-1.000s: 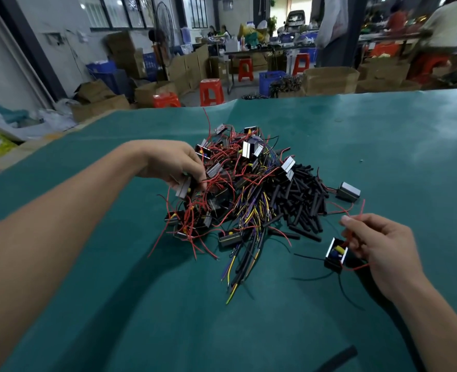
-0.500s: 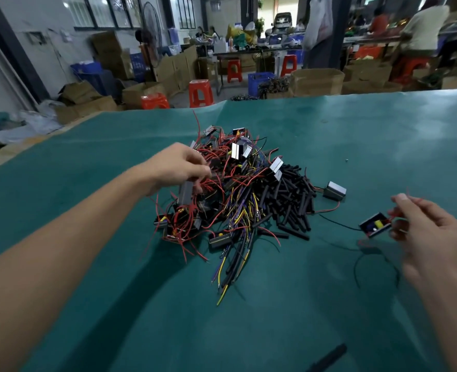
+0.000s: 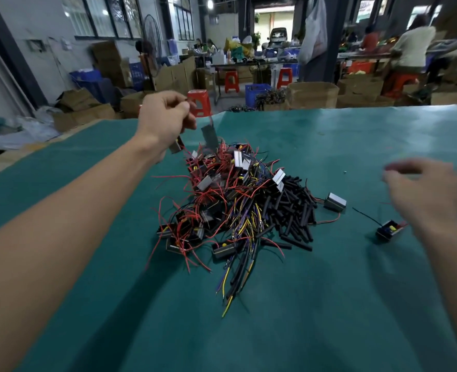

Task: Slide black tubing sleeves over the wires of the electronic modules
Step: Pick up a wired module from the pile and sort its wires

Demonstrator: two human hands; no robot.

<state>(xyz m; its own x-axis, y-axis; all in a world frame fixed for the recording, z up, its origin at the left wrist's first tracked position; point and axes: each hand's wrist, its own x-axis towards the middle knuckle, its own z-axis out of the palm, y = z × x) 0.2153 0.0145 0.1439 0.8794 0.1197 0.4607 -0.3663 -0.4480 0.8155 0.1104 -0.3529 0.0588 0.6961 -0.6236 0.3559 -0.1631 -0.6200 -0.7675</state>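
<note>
- Pinching a wire, the left hand (image 3: pixel 165 116) at upper centre dangles a grey module (image 3: pixel 209 136) above the pile of modules and wires (image 3: pixel 222 202).
- The right hand (image 3: pixel 427 194), blurred at right, has loosely curled fingers; its grasp cannot be told.
- Black tubing sleeves (image 3: pixel 296 210) lie against the pile's right side on the green table (image 3: pixel 329 304).
- A lone module (image 3: pixel 388 230) lies below the right hand.

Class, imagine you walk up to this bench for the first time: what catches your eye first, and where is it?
A tangled heap of modules with red, yellow and black wires fills the middle of the green table, black tubing sleeves stacked on its right side. Above its far left edge, the left hand pinches wires with two modules dangling.
</note>
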